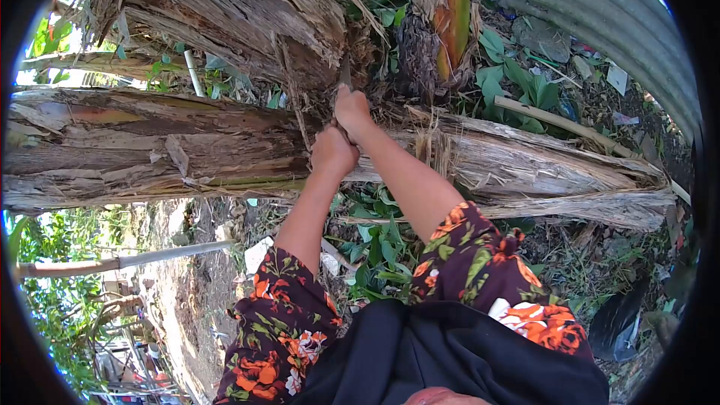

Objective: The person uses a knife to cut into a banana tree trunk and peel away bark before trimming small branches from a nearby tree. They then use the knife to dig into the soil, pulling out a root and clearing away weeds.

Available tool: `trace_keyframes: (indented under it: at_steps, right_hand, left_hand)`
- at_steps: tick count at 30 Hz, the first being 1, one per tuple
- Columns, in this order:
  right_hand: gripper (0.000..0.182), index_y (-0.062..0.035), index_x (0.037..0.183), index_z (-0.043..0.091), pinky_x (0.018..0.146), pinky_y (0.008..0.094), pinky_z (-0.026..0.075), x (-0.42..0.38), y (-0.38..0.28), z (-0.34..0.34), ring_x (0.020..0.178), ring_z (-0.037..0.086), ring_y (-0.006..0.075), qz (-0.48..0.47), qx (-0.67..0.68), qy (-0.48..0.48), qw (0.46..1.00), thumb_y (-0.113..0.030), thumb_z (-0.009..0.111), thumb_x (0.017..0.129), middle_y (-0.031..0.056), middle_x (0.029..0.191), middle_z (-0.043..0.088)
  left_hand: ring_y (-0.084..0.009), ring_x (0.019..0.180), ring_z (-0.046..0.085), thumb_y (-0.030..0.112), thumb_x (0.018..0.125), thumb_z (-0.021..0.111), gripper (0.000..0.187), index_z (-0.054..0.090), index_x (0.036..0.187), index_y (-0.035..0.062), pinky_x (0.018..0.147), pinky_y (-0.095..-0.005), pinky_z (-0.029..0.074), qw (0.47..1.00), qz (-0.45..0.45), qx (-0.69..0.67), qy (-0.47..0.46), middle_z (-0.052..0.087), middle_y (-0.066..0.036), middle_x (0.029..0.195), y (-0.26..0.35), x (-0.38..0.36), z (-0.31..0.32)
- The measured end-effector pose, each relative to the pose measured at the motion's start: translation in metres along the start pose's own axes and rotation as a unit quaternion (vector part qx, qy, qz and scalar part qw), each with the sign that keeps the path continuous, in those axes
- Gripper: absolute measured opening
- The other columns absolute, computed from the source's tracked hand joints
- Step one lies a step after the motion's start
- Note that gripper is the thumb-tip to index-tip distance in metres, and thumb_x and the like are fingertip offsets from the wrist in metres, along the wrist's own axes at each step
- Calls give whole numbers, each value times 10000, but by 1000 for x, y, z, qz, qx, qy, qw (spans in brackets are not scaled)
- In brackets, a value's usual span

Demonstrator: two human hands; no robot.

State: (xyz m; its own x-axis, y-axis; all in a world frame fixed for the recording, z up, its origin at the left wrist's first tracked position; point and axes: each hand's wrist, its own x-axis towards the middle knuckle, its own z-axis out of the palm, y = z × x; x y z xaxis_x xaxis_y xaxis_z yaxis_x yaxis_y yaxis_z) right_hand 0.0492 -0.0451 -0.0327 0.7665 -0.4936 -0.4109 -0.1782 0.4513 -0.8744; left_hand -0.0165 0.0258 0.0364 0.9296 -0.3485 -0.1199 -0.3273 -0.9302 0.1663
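Note:
Both of my hands are closed, one in front of the other, over the lying banana trunk. My right hand (352, 111) is the farther one, wrapped round a knife whose narrow metal blade (345, 71) points away from me. Just behind it, my left hand (334, 151) grips the same knife; the handle is hidden by the fingers. The blade touches or lies very near the ragged cut end of a second, thicker banana trunk (232, 15). Brown, dry and fibrous, the nearer trunk (150, 142) stretches from left to right beneath my wrists.
An upright banana stem (450, 22) with a yellow-green streak stands beyond my hands. Corrugated sheeting (600, 15) curves along the upper right. A bamboo stick (562, 120) rests by the right trunk part. At left, a pole (120, 262) crosses above the ground. Green leaves (379, 251) lie below.

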Motion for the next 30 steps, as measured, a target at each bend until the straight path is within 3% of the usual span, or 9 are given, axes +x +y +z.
trace_keyframes:
  at_steps: [5,13,16,20,22,23,25,28,30]
  right_hand:
    - [455,88,929,514,801,424,403,-47,6,-4,925,512,406,-19,-147,14,989,-343,395,846,297,951,532]
    - [464,85,774,561,745,434,421,-30,-9,10,847,539,419,-56,-111,75,989,-346,407,845,288,823,564]
    - [457,97,812,557,660,408,442,-27,-6,0,772,583,356,60,1,-50,997,-332,406,852,255,780,580]
    - [453,99,829,554,675,410,439,-33,10,0,784,581,358,6,-101,-16,995,-326,401,852,259,810,578]
    - [475,100,743,533,580,412,409,-34,9,2,585,558,287,-17,-67,10,998,-341,405,863,199,635,554]
    - [475,100,743,533,580,412,409,-28,10,3,585,558,287,-15,-71,12,997,-341,405,863,199,635,554]
    - [459,101,852,553,726,417,425,-12,10,5,820,566,375,-16,-115,-7,993,-331,398,851,274,870,565]
    - [457,107,817,555,687,411,440,-15,21,13,762,579,368,-59,-146,73,985,-325,408,847,263,809,577]
    - [456,106,806,557,674,410,443,-13,11,10,732,579,372,-14,-80,16,997,-325,413,843,257,783,579]
  left_hand:
    - [-381,905,536,128,690,553,308,535,960,-18,767,-431,433,1000,-7,-22,-20,553,-272,927,-26,-16,26]
    - [-360,931,534,115,682,560,318,550,968,-23,775,-428,433,998,-40,-25,-29,559,-238,962,-24,10,14]
    - [-368,917,538,102,674,554,332,527,975,-36,776,-421,435,998,-41,-28,-42,560,-249,950,-9,-8,3]
    - [-371,910,540,107,677,553,343,515,983,-42,778,-418,435,999,-37,-21,-28,560,-254,941,-17,-18,12]
    - [-367,912,541,108,678,554,348,515,990,-41,779,-419,433,999,-33,-18,-32,562,-252,938,-19,-13,14]
    - [-367,912,541,108,678,554,348,515,990,-41,779,-419,433,999,-33,-21,-35,562,-252,938,-18,-8,15]
    - [-370,910,540,105,681,551,341,515,987,-41,775,-422,434,999,-18,-17,-30,563,-251,932,-15,3,14]
    - [-373,909,538,100,688,539,343,510,997,-46,775,-429,432,998,-36,-21,-52,562,-252,932,-21,-1,18]
    - [-374,907,537,104,693,533,352,504,1009,-47,778,-428,432,998,-28,-30,-38,562,-251,933,-17,-4,9]
